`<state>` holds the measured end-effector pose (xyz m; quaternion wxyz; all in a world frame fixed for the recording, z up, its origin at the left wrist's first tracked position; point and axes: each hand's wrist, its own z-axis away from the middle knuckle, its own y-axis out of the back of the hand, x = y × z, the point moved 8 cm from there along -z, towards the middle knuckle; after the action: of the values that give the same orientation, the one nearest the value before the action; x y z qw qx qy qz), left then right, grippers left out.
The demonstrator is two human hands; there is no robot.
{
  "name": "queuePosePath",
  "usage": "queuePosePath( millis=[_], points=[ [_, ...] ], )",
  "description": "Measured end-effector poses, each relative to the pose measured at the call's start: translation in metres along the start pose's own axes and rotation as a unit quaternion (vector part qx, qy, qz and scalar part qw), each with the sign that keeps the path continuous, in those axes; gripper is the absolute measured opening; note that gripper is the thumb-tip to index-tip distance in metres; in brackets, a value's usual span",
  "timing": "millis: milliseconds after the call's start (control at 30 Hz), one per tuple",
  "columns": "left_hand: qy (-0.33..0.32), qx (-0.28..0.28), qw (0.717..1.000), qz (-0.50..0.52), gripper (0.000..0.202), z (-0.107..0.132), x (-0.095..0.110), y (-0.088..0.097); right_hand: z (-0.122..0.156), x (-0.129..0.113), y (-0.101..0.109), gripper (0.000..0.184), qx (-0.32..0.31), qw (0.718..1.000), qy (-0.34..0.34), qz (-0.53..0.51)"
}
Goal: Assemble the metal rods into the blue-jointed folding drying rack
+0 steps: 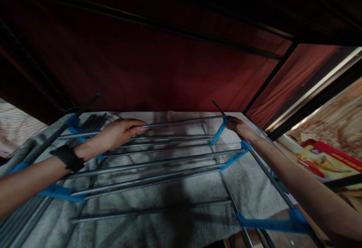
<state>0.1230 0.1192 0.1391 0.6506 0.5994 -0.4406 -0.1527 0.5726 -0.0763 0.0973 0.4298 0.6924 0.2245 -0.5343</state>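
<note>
Dim light is making the fingertips of your right hand (240, 126) hard to read; it is pinching the blue clip (220, 130) at the rack's (158, 164) far right corner. Your left hand (120, 133) is curling closed over the far rod (181, 121), left of middle. The rack is lying on a grey towel (175, 199), with its near rails running out of view at the bottom edge.

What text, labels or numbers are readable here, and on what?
None readable.
Red and yellow package: a small printed patch, too blurred to read.
Blue connectors, metal rods, black wristband: no markings visible.
</note>
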Motion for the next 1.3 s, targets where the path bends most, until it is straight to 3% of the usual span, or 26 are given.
queuePosePath(
  millis=[300,867,1100,1300],
  points=[
    [0.0,-0.012,1.0,-0.025,0.06,0.003,-0.008,-0.005,0.0,0.001,0.002,0.044,0.014,1.0,-0.024,-0.008],
    [-0.009,-0.02,1.0,-0.003,0.068,0.003,-0.003,-0.004,0.004,0.003,0.002,0.041,0.04,0.995,-0.069,-0.06],
    [0.001,-0.027,1.0,0.016,0.07,0.0,-0.008,-0.007,-0.006,0.013,0.003,0.009,0.04,0.989,-0.098,-0.105],
    [-0.01,-0.029,0.999,0.034,0.072,-0.005,-0.008,-0.009,-0.02,0.018,-0.006,0.029,0.024,0.978,-0.134,-0.156]
  ],
)
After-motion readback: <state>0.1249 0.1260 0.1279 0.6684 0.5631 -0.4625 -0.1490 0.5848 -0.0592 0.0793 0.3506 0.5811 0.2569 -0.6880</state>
